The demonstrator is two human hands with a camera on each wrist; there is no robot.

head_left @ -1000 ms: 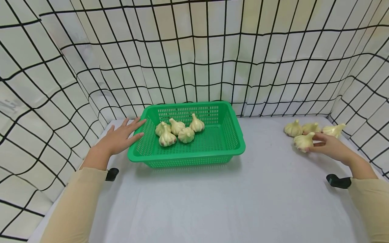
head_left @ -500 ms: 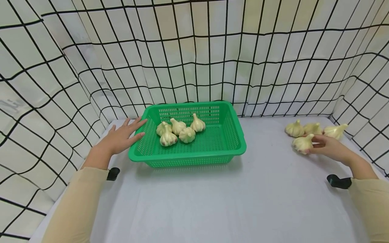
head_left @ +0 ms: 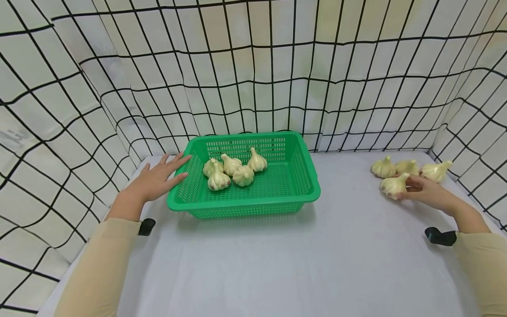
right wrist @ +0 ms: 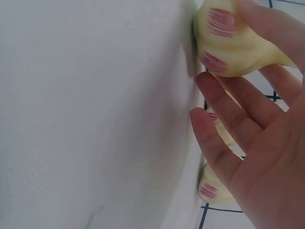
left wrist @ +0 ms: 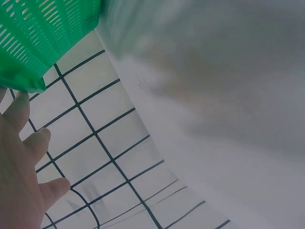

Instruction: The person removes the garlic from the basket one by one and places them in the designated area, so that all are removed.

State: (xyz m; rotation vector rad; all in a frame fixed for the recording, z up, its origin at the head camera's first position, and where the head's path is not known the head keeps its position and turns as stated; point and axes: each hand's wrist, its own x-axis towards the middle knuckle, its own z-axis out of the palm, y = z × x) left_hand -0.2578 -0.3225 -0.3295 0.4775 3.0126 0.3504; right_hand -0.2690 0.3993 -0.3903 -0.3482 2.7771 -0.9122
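In the head view, my right hand (head_left: 429, 192) pinches a garlic bulb (head_left: 393, 186) between thumb and fingers, low over the table at the right. The right wrist view has the thumb against this garlic bulb (right wrist: 228, 40), with fingers extended below it. Just behind are three more bulbs, among them a garlic bulb (head_left: 382, 167) at their left end. My left hand (head_left: 155, 178) has its fingers spread against the left rim of a green basket (head_left: 245, 203). Several garlic bulbs (head_left: 218, 179) sit in the basket's left half. The left wrist view catches the left hand (left wrist: 19, 157) beneath the basket's rim (left wrist: 35, 86).
A black net (head_left: 273, 83) over white sheeting surrounds the back and sides. The white table (head_left: 253, 264) stretches in front of the basket and between it and the loose bulbs. A black wrist strap piece (head_left: 440, 236) juts from the right sleeve.
The pinched garlic bulb has shifted very slightly left, away from the loose bulbs behind it. The left hand and the basket stay where they were.
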